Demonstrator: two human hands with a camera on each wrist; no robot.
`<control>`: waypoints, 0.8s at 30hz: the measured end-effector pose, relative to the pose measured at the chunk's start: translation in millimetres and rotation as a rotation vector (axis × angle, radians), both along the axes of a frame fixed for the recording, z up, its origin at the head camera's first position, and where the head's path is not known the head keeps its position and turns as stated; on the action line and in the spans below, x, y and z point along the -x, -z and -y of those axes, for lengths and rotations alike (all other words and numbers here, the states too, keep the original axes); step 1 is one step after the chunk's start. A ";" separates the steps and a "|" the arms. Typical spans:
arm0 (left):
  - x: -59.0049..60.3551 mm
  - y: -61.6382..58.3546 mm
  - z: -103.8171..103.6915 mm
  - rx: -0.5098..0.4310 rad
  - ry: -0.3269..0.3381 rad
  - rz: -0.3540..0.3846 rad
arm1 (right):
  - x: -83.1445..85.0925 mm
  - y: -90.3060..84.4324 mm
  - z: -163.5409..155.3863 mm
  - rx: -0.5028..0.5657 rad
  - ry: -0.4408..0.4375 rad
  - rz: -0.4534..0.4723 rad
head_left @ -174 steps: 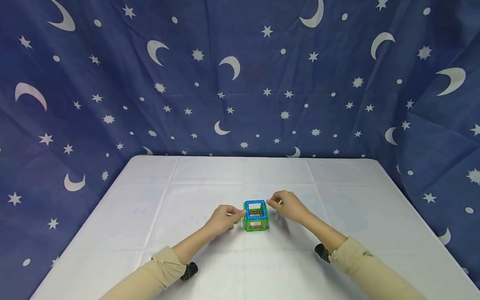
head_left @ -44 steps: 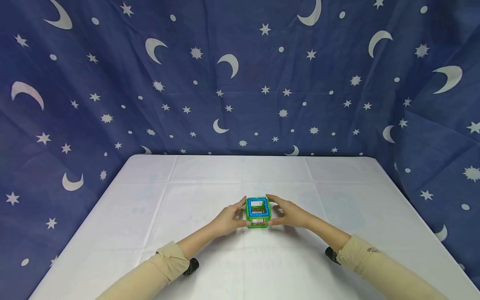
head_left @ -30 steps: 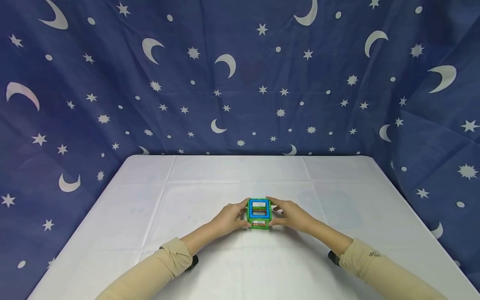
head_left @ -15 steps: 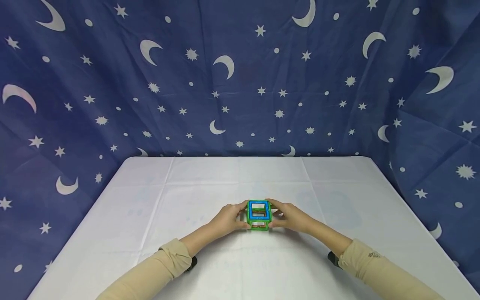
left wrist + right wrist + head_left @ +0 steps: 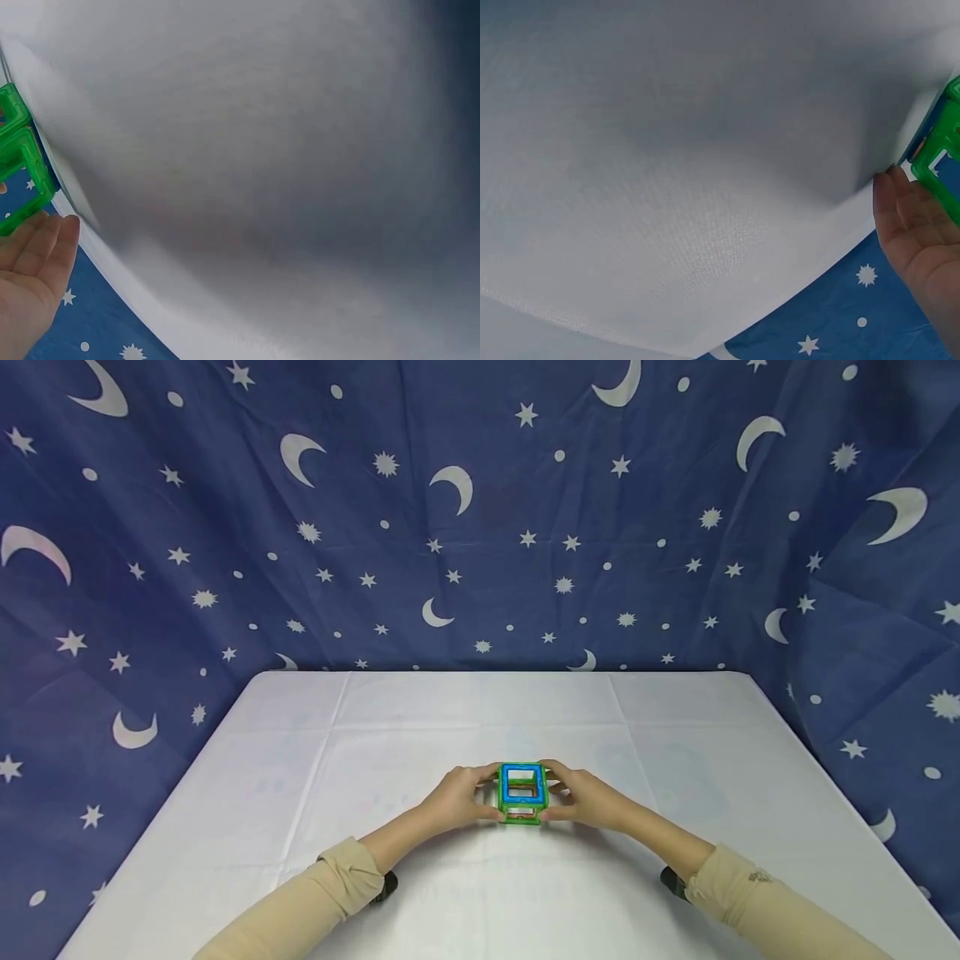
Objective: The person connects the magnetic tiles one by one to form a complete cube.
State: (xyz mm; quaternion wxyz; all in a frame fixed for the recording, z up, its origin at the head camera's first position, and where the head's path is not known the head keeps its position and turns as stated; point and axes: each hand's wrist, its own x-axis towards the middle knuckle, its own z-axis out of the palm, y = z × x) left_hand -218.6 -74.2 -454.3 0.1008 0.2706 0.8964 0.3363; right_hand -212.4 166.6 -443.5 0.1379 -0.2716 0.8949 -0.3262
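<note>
Both hands [image 5: 457,795] have closed round the cube [image 5: 522,793] on the white table [image 5: 375,735].

I count one cube [image 5: 521,792] of magnetic frames between my two hands, my left hand [image 5: 456,795] and my right hand [image 5: 589,797]. On it I can make out one blue top frame [image 5: 522,783] and green side frames, number unclear. One white table [image 5: 375,718].

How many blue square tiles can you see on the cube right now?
1: the blue tile forms the top face of the cube, between the left hand and right hand. The visible side tiles are green; the hands may hide others.
</note>
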 end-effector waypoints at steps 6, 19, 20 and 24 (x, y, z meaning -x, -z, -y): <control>-5.1 -3.4 -1.2 -0.006 -0.032 0.017 | -1.3 -1.8 -0.6 -0.004 -0.015 0.010; -9.4 -4.4 -3.6 -0.040 -0.060 0.019 | -4.0 -2.4 -3.2 0.000 -0.025 0.034; -9.3 -4.1 -3.6 -0.040 -0.059 0.018 | -4.0 -1.9 -3.3 -0.001 -0.023 0.035; -10.4 -3.3 -3.2 -0.030 -0.065 0.030 | -4.3 -0.5 -4.0 -0.001 -0.025 0.048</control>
